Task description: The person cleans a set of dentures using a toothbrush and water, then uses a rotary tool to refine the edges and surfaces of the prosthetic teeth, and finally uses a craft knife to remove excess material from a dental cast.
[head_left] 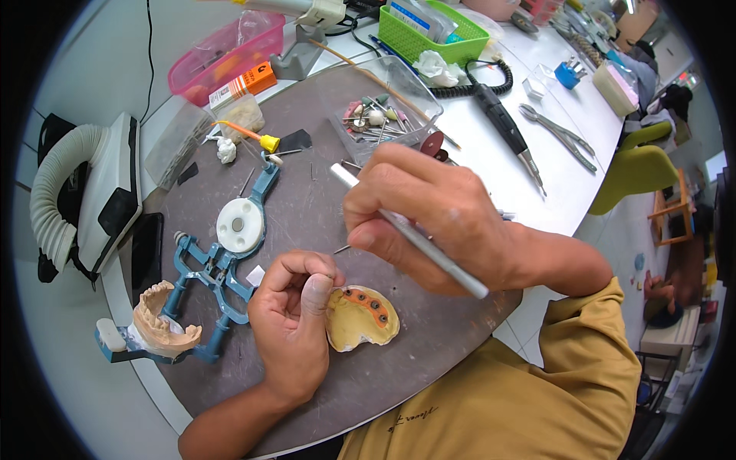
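The right hand [437, 205] is closed around a silver rod [446, 260], right of the dental cast [354, 325] with 4 dark fittings. The left hand [295, 318] is curled at the cast's edge; whether it is pinched cannot be told. If rod grip is lost, the cast could be chipped. The rod's long axis is slanted, far left to near right.

Ahead of me, a green basket [448, 52] stands right of a pink basket [184, 75]; pliers [550, 125] lie beside a handpiece [502, 123].

Left hand [297, 322] curled; right hand [433, 208] clenched
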{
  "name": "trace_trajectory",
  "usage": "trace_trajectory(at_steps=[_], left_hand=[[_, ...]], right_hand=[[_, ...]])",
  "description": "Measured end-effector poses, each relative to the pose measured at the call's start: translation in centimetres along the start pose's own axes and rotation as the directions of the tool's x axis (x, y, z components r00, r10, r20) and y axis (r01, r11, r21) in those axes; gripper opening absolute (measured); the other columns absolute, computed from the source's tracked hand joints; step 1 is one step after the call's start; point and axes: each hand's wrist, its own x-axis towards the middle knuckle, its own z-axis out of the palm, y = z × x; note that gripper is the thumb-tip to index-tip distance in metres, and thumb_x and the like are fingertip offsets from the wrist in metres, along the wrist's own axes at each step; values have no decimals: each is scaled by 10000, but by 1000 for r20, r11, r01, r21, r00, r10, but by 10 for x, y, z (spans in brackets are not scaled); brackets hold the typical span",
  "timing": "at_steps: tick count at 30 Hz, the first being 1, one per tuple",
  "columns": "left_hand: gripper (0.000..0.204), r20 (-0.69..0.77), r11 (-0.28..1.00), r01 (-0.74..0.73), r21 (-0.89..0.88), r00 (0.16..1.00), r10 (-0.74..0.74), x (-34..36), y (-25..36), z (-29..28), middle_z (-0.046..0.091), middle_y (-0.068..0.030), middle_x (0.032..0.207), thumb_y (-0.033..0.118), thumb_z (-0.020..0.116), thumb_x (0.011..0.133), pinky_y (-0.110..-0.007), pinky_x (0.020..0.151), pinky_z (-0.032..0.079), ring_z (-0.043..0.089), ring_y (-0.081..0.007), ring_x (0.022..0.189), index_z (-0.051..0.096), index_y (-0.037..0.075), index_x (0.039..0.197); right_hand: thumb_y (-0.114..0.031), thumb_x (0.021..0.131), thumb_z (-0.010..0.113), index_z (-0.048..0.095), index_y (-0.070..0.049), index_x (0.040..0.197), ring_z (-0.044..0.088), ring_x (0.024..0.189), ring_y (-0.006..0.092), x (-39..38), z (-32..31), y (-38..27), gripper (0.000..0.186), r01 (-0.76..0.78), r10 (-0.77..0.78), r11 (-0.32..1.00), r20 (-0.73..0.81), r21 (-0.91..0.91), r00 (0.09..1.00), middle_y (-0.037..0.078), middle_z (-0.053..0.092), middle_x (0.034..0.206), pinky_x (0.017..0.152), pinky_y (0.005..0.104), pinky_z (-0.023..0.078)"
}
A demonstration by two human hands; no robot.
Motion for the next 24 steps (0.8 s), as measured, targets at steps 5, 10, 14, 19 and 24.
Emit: trace_trajectory(at_steps=[5,10,14,19,24], left_hand=[[67,-10,1000,-9,-3,1000,9,2,1,-1,584,-69,982,75,580,1013,-265,853,469,566,-114,903,551,17,1023],[54,-18,999,-45,9,999,45,2,-5,-3,573,-83,990,34,580,999,-269,849,469,565,-122,899,537,16,1028],[82,-47,1000,16,16,999,-16,0,-1,-1,569,-92,1019,25,596,985,-266,857,464,563,-126,906,531,18,1033],[107,-39,997,-31,72,999,33,-1,-5,-5,563,-93,1051,37,610,978,-254,863,459,565,-118,912,524,15,1038],[99,-18,997,-32,67,999,34,0,-3,-4,564,-92,1053,33,600,981,-248,862,459,563,-108,920,521,13,1036]], right_hand=[[-290,983,648,670,21,1148,639,720,170,0,0,10,352,11,6,969,-66,245,998,106,651,851,585,302,496],[-102,882,762,656,21,1248,688,801,190,-10,11,12,400,-78,94,909,-20,409,995,140,716,965,695,313,567],[-8,834,764,730,14,1115,706,781,230,-11,14,10,284,18,22,865,-73,501,997,134,732,926,667,308,574],[1,788,779,718,7,930,711,735,186,-15,18,1,155,-93,157,842,-77,532,985,109,734,868,632,277,564],[-20,796,788,691,-1,884,700,679,135,-14,24,8,132,-26,123,832,-138,554,983,87,735,852,581,238,539]])
